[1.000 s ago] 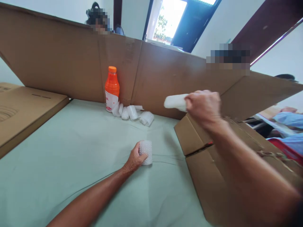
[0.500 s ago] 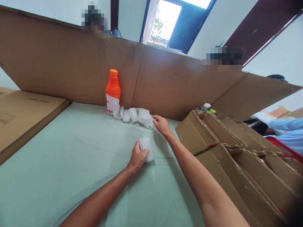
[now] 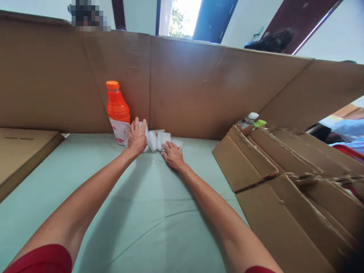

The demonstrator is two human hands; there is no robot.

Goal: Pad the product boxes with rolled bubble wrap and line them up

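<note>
Left hand [image 3: 137, 137] upright at left end of row of white foam-wrapped rolls [image 3: 158, 139], fingers extended, slightly spread, flat against rolls, just beside orange bottle [image 3: 117, 112]. Right hand [image 3: 172, 154] palm-down at row's right end, fingers curled onto rolls. Rolls on green cloth [image 3: 148, 212], tight against cardboard wall [image 3: 199, 87]. Open cardboard box [image 3: 278, 170] at right, bottle caps showing behind its flaps.

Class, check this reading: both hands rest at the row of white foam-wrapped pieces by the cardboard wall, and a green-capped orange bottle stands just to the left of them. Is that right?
Not quite. The head view shows the orange bottle has an orange cap, not a green one. The rest holds: the left hand and right hand are at the white foam-wrapped pieces by the cardboard wall, with the bottle to their left.
</note>
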